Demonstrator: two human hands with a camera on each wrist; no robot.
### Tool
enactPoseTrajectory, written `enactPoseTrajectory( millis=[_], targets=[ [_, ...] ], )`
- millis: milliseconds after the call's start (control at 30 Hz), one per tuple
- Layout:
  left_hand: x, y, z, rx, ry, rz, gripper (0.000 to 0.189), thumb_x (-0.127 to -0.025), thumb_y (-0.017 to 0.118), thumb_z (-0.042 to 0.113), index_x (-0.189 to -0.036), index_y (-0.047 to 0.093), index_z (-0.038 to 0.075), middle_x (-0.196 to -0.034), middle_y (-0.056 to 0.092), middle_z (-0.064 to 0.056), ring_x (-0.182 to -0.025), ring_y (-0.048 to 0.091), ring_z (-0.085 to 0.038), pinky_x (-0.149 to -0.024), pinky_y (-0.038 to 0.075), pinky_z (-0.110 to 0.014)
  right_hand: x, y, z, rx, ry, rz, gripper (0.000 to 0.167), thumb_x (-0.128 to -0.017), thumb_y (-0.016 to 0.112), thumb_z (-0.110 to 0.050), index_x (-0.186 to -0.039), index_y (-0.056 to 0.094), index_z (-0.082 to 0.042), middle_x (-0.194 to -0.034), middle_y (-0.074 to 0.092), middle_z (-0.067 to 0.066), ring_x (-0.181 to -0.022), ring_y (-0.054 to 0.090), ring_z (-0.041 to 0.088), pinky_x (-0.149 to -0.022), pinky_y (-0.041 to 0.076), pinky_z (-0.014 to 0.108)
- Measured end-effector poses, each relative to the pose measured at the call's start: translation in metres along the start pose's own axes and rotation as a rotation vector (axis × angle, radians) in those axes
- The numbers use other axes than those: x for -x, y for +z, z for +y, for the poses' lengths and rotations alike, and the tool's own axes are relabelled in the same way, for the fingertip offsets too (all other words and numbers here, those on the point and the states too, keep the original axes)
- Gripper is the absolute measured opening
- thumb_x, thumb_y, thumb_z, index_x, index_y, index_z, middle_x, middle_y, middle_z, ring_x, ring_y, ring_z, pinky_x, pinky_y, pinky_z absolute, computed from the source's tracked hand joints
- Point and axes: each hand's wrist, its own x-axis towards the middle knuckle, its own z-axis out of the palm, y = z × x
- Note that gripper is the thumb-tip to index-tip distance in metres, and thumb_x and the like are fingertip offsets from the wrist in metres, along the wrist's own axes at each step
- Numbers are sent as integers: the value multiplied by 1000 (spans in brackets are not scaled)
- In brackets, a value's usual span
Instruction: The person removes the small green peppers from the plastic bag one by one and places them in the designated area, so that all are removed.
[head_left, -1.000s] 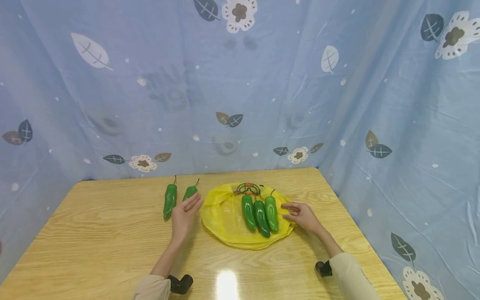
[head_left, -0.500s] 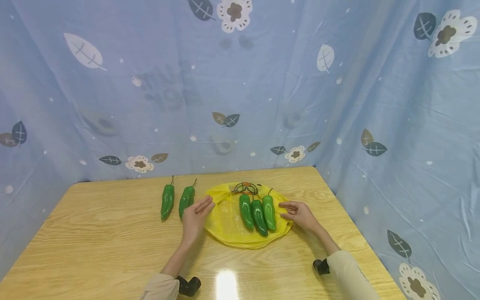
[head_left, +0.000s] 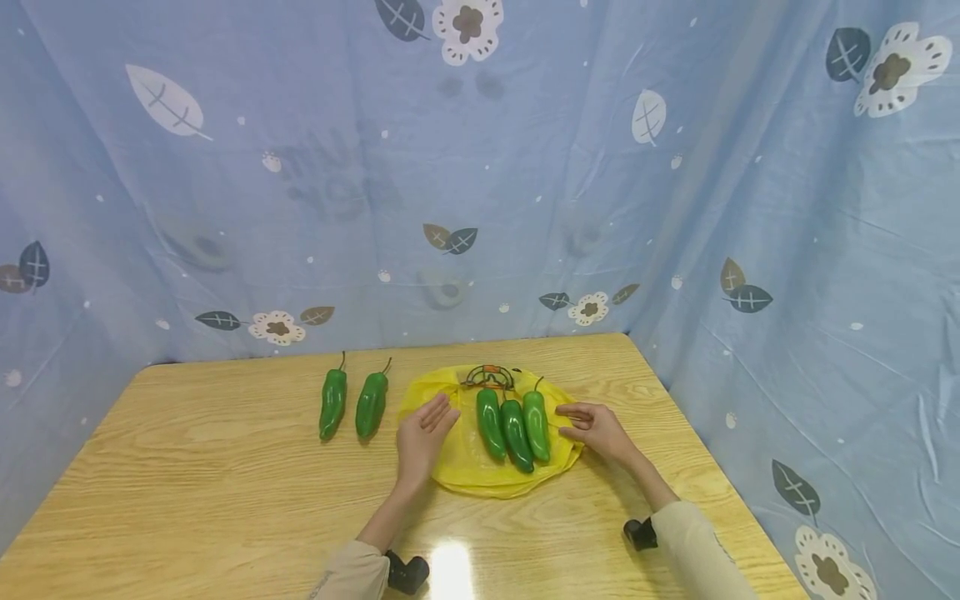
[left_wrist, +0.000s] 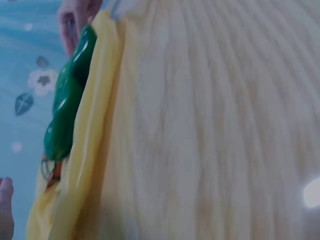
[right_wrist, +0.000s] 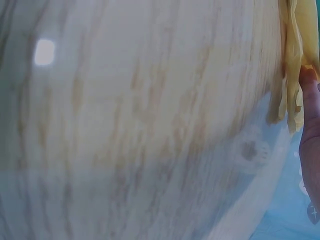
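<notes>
A yellow plastic bag point(head_left: 457, 475) lies spread on the table, its dark looped handle piece with orange bits point(head_left: 489, 377) at the back. Three green peppers point(head_left: 514, 435) lie side by side on its right half. My right hand point(head_left: 603, 433) holds the bag's right edge, thumb and fingers apart around the plastic. In the right wrist view the thumb point(right_wrist: 311, 100) meets the yellow film. My left hand point(head_left: 423, 437) hovers over the bag's left part, fingers extended and nothing held. The left wrist view catches the peppers point(left_wrist: 65, 110) along the bag's raised rim.
Two more green peppers, one farther left point(head_left: 333, 404) and one nearer the bag point(head_left: 372, 406), lie on the wooden table point(head_left: 187, 483). A blue patterned curtain point(head_left: 337, 208) hangs behind and to the right of the table.
My left hand has moved right, from beside the second loose pepper to over the bag, uncovering that pepper. The right hand stays at the bag's edge. The view has shifted slightly.
</notes>
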Motion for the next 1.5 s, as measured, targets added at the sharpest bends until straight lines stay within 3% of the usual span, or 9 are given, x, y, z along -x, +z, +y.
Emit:
enactPoseTrajectory(
  millis=[400, 667, 833, 1100, 1500],
  targets=[
    [9, 44, -1, 112, -56, 129, 47, -91, 63, 3, -134, 48, -9, -135, 52, -23, -125, 50, -36, -102, 45, -39, 2, 0, 2, -4, -13, -1, 38, -88, 69, -6, -121, 60, 11, -122, 60, 27, -111, 60, 39, -94, 51, 38],
    [15, 82, -6, 103, -143, 205, 68, -91, 64, 4, -146, 26, -9, -151, 28, -22, -139, 28, -37, -113, 30, -45, 2, 0, 0, -7, -17, 1, 37, -88, 68, -4, -119, 59, 14, -120, 60, 29, -109, 60, 41, -93, 52, 39],
    [13, 98, -10, 62, -204, 241, 75, -90, 66, 7, -148, 21, -5, -154, 24, -19, -140, 24, -36, -115, 25, -45, 1, 1, 2, 1, -17, -6, 37, -88, 69, -5, -119, 59, 13, -119, 61, 29, -109, 60, 41, -94, 51, 38],
    [14, 100, -15, 34, -217, 235, 76, -87, 67, 2, -148, 22, -6, -153, 25, -21, -139, 26, -38, -115, 25, -45, 2, -1, 2, -7, -18, -8, 38, -89, 68, -5, -120, 58, 14, -121, 59, 30, -110, 59, 41, -95, 50, 40],
    [25, 95, -20, -37, -201, 134, 74, -86, 67, -1, -147, 26, -7, -152, 27, -22, -138, 28, -38, -113, 29, -46, 2, -1, 5, -14, 0, -11, 38, -88, 68, -5, -121, 58, 12, -122, 60, 28, -111, 59, 40, -95, 51, 36]
  ],
)
